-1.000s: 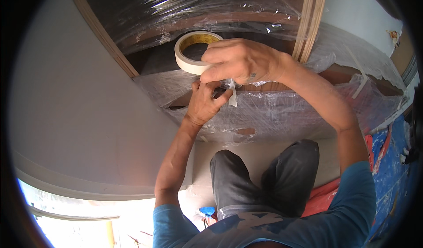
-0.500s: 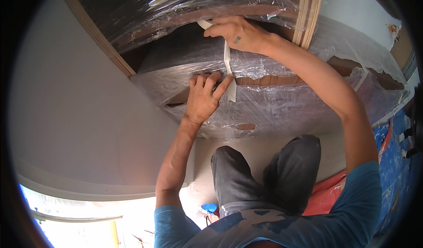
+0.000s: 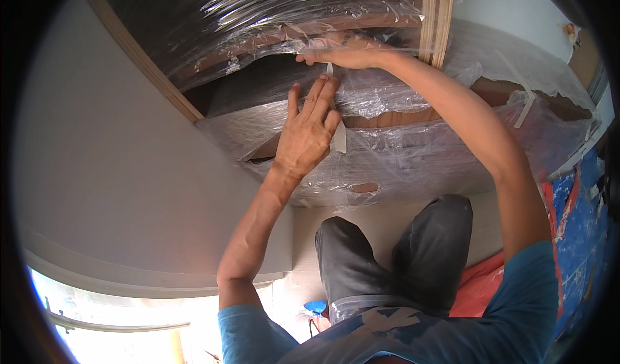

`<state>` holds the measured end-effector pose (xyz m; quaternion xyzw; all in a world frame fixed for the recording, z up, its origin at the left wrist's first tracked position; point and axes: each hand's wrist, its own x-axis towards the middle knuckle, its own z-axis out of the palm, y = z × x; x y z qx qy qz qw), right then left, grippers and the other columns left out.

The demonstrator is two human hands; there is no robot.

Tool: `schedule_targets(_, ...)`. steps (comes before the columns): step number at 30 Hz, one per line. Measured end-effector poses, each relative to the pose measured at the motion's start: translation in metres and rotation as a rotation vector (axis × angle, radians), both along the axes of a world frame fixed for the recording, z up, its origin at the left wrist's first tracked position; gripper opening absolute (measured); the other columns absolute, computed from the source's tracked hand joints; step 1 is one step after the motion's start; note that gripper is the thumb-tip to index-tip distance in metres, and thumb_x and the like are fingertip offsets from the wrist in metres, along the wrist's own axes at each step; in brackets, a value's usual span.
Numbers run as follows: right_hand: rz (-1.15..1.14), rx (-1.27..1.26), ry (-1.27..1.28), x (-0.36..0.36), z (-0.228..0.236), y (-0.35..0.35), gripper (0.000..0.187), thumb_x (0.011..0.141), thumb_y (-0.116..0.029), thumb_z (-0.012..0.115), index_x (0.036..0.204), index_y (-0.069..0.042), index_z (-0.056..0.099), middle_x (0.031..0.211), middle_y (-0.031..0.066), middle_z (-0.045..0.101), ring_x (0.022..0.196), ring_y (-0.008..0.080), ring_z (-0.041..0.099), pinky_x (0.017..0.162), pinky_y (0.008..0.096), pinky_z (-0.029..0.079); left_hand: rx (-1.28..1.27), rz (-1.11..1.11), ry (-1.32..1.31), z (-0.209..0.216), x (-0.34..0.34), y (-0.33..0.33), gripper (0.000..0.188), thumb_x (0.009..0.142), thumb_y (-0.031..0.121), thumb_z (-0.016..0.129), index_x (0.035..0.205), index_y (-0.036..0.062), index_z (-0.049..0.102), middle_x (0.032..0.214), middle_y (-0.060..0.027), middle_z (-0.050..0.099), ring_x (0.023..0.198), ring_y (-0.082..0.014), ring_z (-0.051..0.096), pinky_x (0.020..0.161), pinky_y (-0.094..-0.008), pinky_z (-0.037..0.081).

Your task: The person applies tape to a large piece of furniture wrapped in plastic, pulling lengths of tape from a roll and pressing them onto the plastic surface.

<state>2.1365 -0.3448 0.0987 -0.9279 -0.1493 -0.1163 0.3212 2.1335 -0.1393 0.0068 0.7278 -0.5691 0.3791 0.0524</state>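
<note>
A strip of whitish tape (image 3: pixel 340 139) runs up and down over clear plastic film (image 3: pixel 400 151) wrapped around a brown wooden-looking piece. My left hand (image 3: pixel 305 131) lies over the strip with its fingers stretched upward, pressing on the film and covering the tape's middle. Above it, my right hand (image 3: pixel 345 51) reaches in at the lower edge of the upper wrapped panel (image 3: pixel 310 31). Its fingers point left, lie flat and show partly through loose film. The tape's upper end goes up to this hand and is hidden there.
Light wooden edges (image 3: pixel 436 28) frame the dark gap (image 3: pixel 226 89) behind the film. A large grey panel (image 3: pixel 129 170) stands at the left. Another tape strip (image 3: pixel 526 109) sits on film at the right. Blue and red sheeting (image 3: pixel 575 235) lies at the lower right.
My left hand has slid up along the tape, its fingers straightening. My right hand has flattened against the upper panel's edge, and the tape end it held is now out of sight.
</note>
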Motion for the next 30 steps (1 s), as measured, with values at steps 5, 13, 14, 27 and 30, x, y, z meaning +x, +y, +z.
schedule_targets(5, -0.135, -0.025, 0.143, -0.022, 0.016, 0.002, 0.057, 0.098, -0.059, 0.053, 0.141, -0.022, 0.061, 0.133, 0.012, 0.065, 0.131, 0.0291, 0.055, 0.111, 0.0401, 0.041, 0.053, -0.072, 0.054, 0.017, -0.003, -0.004, 0.027, 0.069, -0.001, 0.073, 0.092, 0.0017, 0.059, 0.149, -0.0216, 0.043, 0.139, -0.0375, 0.043, 0.115, -0.0574, 0.034)
schedule_targets(13, -0.248, 0.091, -0.064, -0.011, -0.021, -0.038, 0.049, 0.103, -0.034, 0.059, 0.143, -0.007, 0.057, 0.132, 0.0145, 0.067, 0.123, 0.0254, 0.062, 0.106, 0.035, 0.044, -0.045, -0.096, 0.071, 0.008, 0.008, -0.01, 0.035, 0.07, 0.0, 0.076, 0.098, 0.0047, 0.055, 0.156, -0.0253, 0.035, 0.134, -0.0392, 0.046, 0.11, -0.0563, 0.038)
schedule_targets(14, -0.305, 0.089, -0.037, -0.011, -0.021, -0.045, 0.048, 0.102, -0.033, 0.06, 0.142, -0.006, 0.058, 0.132, 0.0144, 0.068, 0.123, 0.0242, 0.062, 0.106, 0.0342, 0.045, -0.046, -0.101, 0.08, 0.009, 0.007, -0.013, 0.038, 0.07, 0.0, 0.077, 0.099, 0.0047, 0.054, 0.158, -0.0249, 0.033, 0.134, -0.0399, 0.046, 0.108, -0.0566, 0.038)
schedule_targets(27, -0.26, 0.072, 0.077, 0.022, -0.019, -0.004, 0.052, 0.099, -0.039, 0.059, 0.138, -0.004, 0.061, 0.144, 0.0191, 0.058, 0.133, 0.0296, 0.054, 0.11, 0.0354, 0.042, 0.059, 0.025, -0.004, 0.017, 0.001, -0.013, 0.035, 0.068, 0.001, 0.075, 0.095, 0.005, 0.052, 0.161, -0.0232, 0.031, 0.131, -0.0384, 0.046, 0.106, -0.0563, 0.038)
schedule_targets(30, -0.201, 0.106, -0.001, 0.007, -0.015, -0.008, 0.056, 0.096, -0.044, 0.062, 0.14, -0.008, 0.061, 0.14, 0.0183, 0.061, 0.131, 0.0295, 0.057, 0.109, 0.0351, 0.043, 0.024, -0.002, 0.012, 0.017, 0.003, -0.009, 0.036, 0.068, 0.001, 0.075, 0.096, 0.0052, 0.052, 0.159, -0.0216, 0.036, 0.128, -0.038, 0.048, 0.103, -0.0553, 0.04)
